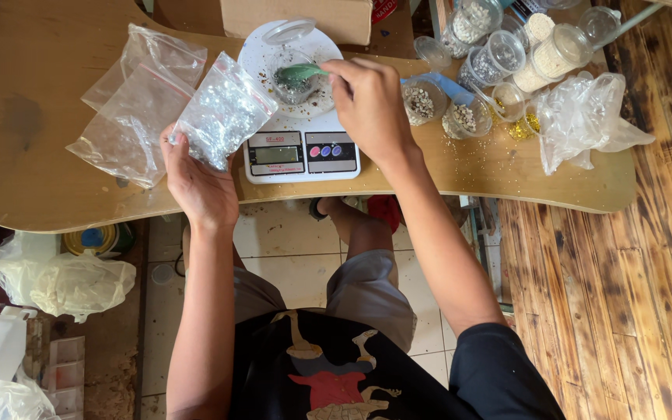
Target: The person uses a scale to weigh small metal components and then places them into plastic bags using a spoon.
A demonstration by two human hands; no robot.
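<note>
A: Cardboard box (297,17) behind the scale (299,117) is cut off by the top edge. Readout on the scale is too small to tell.

B: Green scoop (299,74) over the scale has its handle hidden in the right hand (369,109). Jars (507,47) right of the scale are clipped at the top; their contents are unclear.

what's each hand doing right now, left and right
left hand: closed on a small clear bag of glitter
right hand: closed on a green spoon over the cup on the scale
</note>
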